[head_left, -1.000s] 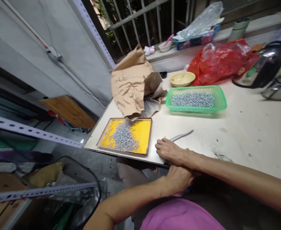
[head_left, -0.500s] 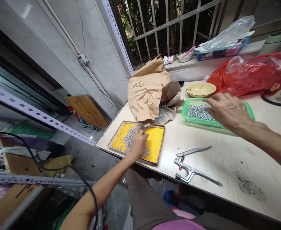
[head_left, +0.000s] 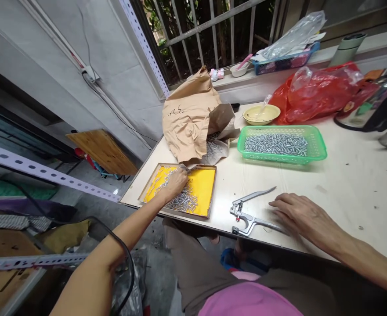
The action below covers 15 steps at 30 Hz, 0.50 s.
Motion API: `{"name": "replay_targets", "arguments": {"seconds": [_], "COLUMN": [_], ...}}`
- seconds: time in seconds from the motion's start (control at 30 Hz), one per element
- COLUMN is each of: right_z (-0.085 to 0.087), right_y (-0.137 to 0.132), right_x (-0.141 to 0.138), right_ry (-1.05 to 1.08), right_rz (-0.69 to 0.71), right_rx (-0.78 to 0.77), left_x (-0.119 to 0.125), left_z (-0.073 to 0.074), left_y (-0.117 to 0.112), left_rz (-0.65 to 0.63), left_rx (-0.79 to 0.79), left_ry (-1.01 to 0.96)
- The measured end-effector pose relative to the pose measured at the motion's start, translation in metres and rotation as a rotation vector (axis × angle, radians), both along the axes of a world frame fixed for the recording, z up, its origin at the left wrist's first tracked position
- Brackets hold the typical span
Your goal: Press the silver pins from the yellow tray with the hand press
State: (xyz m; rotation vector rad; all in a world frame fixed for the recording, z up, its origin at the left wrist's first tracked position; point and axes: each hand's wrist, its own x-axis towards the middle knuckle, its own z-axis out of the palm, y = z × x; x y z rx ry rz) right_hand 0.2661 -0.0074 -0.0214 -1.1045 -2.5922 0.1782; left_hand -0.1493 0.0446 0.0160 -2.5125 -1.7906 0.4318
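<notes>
My left hand [head_left: 176, 181] is over a shallow tray [head_left: 213, 188] lined with yellow. Its fingers are curled down among small silvery metal pins [head_left: 184, 201], and the fingertips are partly hidden, so what they hold cannot be made out. My right hand [head_left: 303, 215] holds nothing, its fingers stretched out just above the table. Beside it lies a pair of metal hand pliers [head_left: 251, 219] with a spring and a red part; the fingers hover at one handle's end. Behind stands a green plastic basket [head_left: 318, 147] with many similar metal pieces [head_left: 275, 145] inside.
A crumpled brown paper bag [head_left: 186, 127] with metal pieces at its mouth stands behind the tray. Further back are a yellow bowl [head_left: 262, 115], a red plastic bag [head_left: 315, 96] and a kettle [head_left: 371, 105]. The table [head_left: 354, 184] ends close to my legs.
My right hand has moved from above the green basket down towards the pliers. My left hand has shifted among the pins, which now lie more towards the tray's near side. The view has turned slightly.
</notes>
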Motion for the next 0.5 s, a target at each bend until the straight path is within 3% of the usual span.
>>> {"name": "replay_targets", "arguments": {"seconds": [0.33,0.43,0.5], "right_z": [-0.005,-0.005,-0.006], "right_y": [-0.038,-0.041,-0.042], "right_x": [0.004,0.002,0.0], "right_ry": [0.071,0.067,0.062], "right_rz": [-0.039,-0.043,-0.055], "right_rx": [-0.084,-0.129,-0.147], "left_x": [0.017,0.042,0.07], "left_z": [0.017,0.023,0.023], "left_y": [0.005,-0.008,-0.025], "left_rz": [0.086,0.233,0.402], "left_rx": [0.042,0.084,-0.058], "left_ry": [0.072,-0.252,-0.612]}}
